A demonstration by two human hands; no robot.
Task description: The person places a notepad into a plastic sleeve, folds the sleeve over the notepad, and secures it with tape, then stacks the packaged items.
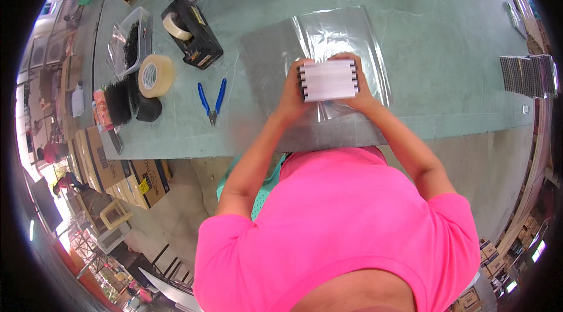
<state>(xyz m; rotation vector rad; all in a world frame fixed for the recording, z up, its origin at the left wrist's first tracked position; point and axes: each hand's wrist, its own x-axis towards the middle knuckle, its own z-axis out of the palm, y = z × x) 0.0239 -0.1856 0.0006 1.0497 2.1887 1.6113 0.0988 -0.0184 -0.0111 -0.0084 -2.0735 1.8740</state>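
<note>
1. White-paged, block-shaped stack of small books with black-edged ends (pixel 328 81) sits between our two hands, near the middle of the desk's front edge.
2. Our left hand (pixel 295 95) has its fingers closed around the stack's left side; our right hand (pixel 362 94) grips the right side likewise. Some fingertips are hidden behind the stack.
3. Clear, glossy plastic film (pixel 340 26) lies below it on the green desk (pixel 440 48); we cannot tell whether the stack touches the film.
4. Left of our hands we see blue-handled metal cutters (pixel 212 109), handles spread toward the far edge, and beyond them a black tape dispenser (pixel 200 45).
5. Nearer the desk's left edge, we have a tan tape roll (pixel 165 75) beside a clear plastic box (pixel 145 33).
6. Dark-edged books (pixel 525 75) are stacked by the right edge.
</note>
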